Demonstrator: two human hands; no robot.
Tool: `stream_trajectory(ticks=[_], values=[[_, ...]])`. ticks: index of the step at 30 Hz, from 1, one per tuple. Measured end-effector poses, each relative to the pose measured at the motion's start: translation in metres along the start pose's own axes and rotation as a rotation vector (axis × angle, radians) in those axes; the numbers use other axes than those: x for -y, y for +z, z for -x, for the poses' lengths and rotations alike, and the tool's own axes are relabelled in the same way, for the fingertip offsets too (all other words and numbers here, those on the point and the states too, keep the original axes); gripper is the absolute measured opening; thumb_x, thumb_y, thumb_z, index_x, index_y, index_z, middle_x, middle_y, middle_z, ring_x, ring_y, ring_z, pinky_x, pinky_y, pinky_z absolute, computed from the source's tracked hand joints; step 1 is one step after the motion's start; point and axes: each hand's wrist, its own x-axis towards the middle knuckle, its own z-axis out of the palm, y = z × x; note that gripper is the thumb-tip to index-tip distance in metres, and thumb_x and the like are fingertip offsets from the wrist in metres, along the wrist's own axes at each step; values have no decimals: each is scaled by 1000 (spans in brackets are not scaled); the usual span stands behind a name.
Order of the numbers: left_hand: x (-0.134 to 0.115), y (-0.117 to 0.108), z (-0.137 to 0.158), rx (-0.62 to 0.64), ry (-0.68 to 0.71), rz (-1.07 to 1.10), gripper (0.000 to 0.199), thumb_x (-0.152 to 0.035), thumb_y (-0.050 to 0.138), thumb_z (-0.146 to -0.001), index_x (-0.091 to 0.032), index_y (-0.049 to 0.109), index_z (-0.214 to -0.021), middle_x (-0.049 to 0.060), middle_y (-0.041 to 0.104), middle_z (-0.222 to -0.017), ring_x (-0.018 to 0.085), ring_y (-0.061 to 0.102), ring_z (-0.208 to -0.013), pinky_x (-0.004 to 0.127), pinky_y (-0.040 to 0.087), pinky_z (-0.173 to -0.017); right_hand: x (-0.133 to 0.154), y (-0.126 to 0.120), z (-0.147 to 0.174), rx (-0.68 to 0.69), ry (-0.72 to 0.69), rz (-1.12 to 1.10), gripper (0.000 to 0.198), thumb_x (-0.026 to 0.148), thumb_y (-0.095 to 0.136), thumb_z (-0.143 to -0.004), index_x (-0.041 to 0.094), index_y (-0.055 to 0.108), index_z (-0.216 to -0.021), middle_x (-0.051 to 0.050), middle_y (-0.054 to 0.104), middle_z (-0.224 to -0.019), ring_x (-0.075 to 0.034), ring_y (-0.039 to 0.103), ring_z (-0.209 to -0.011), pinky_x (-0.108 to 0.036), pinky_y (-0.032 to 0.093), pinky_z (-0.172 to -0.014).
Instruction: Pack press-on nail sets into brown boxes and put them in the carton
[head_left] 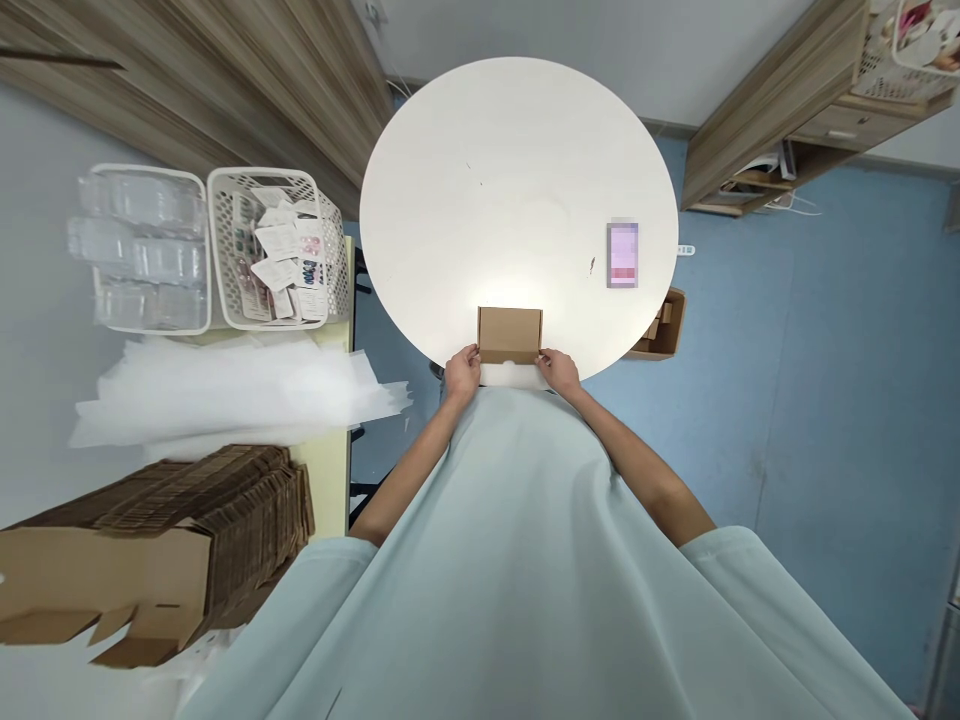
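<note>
A small brown cardboard box (510, 332) lies at the near edge of the round white table (510, 160), close to my body. My left hand (463, 374) grips its near left corner, fingers closed on the cardboard. At the near right corner, my right hand (559, 370) pinches the box in the same way. Between my hands a strip of white shows just below the box's near edge; I cannot tell what it is. The inside of the box is hidden from view.
A phone (622, 255) lies on the table's right side. To the left stand a basket of carded items (322, 300), a basket of clear plastic containers (154, 250), white sheets (240, 390) and stacked flat cardboard boxes (247, 530). An open carton (670, 335) sits below the table at right.
</note>
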Motion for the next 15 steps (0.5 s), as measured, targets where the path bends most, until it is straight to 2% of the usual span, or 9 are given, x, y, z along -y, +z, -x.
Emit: stream_trajectory(ticks=[4, 7, 9, 12, 15], values=[[-4, -3, 1, 10, 12, 32, 59, -15, 64, -94, -19, 63, -153, 15, 68, -153, 28, 70, -136, 44, 48, -123, -3, 0, -5, -34, -9, -50, 49, 29, 61, -102, 19, 63, -150, -13, 75, -130, -26, 73, -107, -38, 56, -103], [-11, -6, 6, 35, 18, 90, 61, -15, 66, -94, -17, 61, -155, 17, 66, -154, 29, 69, -138, 45, 49, -123, -3, -2, -4, -23, -50, -129, 48, 24, 60, -99, 17, 66, -146, -15, 70, -137, -22, 73, -102, -39, 57, -106], [-18, -12, 13, 35, 22, 91, 59, -19, 68, -96, -14, 61, -154, 18, 69, -150, 29, 69, -138, 44, 50, -123, -2, -7, 0, -20, -76, -202, 43, 24, 58, -99, 16, 70, -140, -16, 67, -142, -23, 73, -108, -39, 58, -106], [-29, -25, 25, 2, 74, 60, 51, -34, 68, -102, -16, 65, -150, 14, 76, -141, 30, 71, -134, 43, 51, -122, 0, -20, 13, -65, -142, -298, 36, 35, 57, -104, 18, 77, -128, -15, 65, -149, -25, 69, -126, -37, 59, -107], [-38, -38, 33, -37, 125, 36, 47, -49, 64, -105, -20, 71, -142, 11, 81, -130, 30, 73, -129, 43, 53, -118, 1, -36, 25, -124, -181, -316, 42, 49, 51, -109, 21, 82, -117, -12, 69, -148, -27, 67, -133, -38, 57, -110]])
